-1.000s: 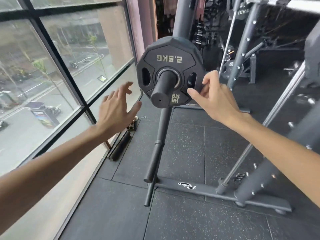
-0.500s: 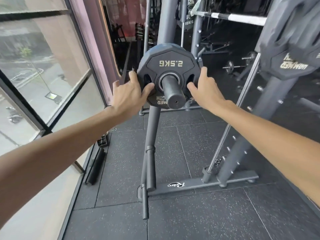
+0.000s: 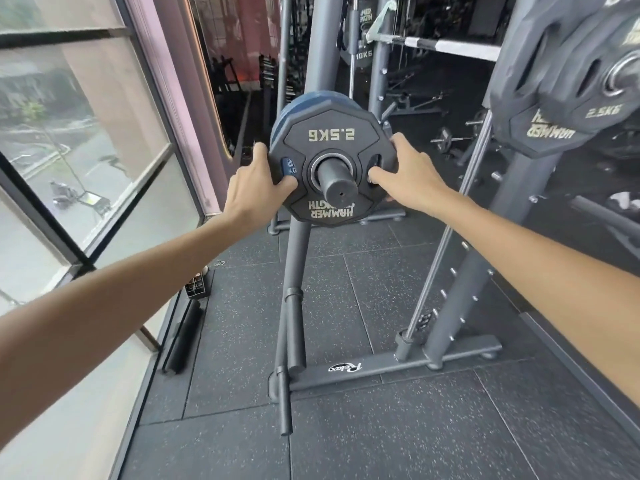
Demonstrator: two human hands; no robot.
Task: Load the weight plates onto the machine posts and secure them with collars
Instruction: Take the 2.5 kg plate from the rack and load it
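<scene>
A black 2.5 kg weight plate (image 3: 330, 135) sits on a dark horizontal machine post (image 3: 337, 183), its lettering upside down. Behind it on the same post is a larger blue plate (image 3: 304, 100). My left hand (image 3: 258, 183) grips the black plate's left edge, thumb across its face. My right hand (image 3: 407, 171) grips its right edge, thumb by the grip hole. The post's end sticks out toward me past the plate. I see no collar on the post.
More black plates (image 3: 568, 81) hang on a post at the upper right. The grey machine frame (image 3: 391, 367) and slanted uprights (image 3: 460, 271) stand on the rubber floor. A window wall (image 3: 86, 133) runs along the left. A black roller (image 3: 183, 336) lies by the wall.
A second ago my left hand was open in the air, off the plate. It has since closed on the plate's left edge, and both hands now hold it. My view has come closer.
</scene>
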